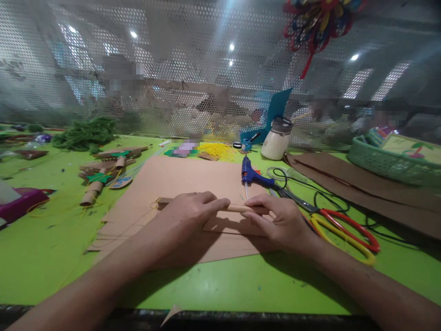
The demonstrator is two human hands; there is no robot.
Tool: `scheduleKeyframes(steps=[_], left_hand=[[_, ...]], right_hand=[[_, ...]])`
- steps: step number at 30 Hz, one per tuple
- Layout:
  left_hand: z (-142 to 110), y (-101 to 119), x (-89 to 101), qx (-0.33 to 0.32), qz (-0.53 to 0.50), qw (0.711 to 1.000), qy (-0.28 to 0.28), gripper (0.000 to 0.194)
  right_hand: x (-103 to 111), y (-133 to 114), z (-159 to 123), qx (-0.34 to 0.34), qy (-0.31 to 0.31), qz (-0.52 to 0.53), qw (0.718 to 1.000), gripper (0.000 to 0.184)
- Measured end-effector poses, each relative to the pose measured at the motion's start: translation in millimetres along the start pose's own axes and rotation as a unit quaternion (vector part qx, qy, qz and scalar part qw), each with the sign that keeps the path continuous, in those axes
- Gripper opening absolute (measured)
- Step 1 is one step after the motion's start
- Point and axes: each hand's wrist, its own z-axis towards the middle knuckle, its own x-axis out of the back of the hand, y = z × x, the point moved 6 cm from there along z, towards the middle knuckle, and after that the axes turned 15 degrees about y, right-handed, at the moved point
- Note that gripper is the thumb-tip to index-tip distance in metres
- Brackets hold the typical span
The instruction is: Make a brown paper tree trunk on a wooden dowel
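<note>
A narrow brown paper roll (237, 208) lies lengthwise between my hands, just above brown paper sheets (179, 177). My left hand (193, 209) is closed round its left part, with the fingertips hidden behind it. With thumb and fingers, my right hand (275, 214) pinches the right end. A blue glue gun (253, 174) with a white glue stick lies on the sheets just beyond my right hand. Scissors (347, 230) with red and yellow handles rest to the right of that hand, partly behind my wrist.
Brown paper tubes with green stars (98, 180) lie left on the green table (241, 289). Green shredded paper (86, 132), yellow strands (215, 150) and a white jar (275, 138) stand further back. At right are dark brown sheets (330, 179), a black cord and a green basket (392, 165).
</note>
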Motion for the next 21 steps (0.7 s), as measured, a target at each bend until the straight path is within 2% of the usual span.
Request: scheduleKeyframes(steps=[3,8,11,15,18,21], left_hand=[[0.9,0.4,-2.0,-0.005,-0.001,1.0,-0.007,0.034],[1.5,-2.6,-2.2,-0.015,0.002,1.0,0.011,0.039],[1.9,-7.0,-1.7,-0.021,0.015,1.0,0.016,0.05],[3.1,-6.7,-0.9,-0.04,0.01,0.999,0.012,0.048],[3.0,-10.0,2.0,-0.001,0.004,1.0,0.023,0.048],[0.9,-19.5,4.1,0.054,0.006,0.999,-0.007,0.057]], right_hand=[[-2.5,5.7,-1.1,-0.018,-0.014,-0.01,1.0,0.016],[-7.7,13.2,-1.7,-0.061,-0.05,-0.014,0.997,0.038],[-7.4,11.3,0.6,-0.092,-0.059,0.0,0.994,0.033],[-6.0,7.6,4.5,-0.133,-0.07,0.022,0.988,0.027],[-5.2,10.0,5.6,-0.165,-0.078,0.013,0.983,0.028],[-3.9,13.1,6.0,-0.17,-0.079,-0.007,0.982,0.029]])
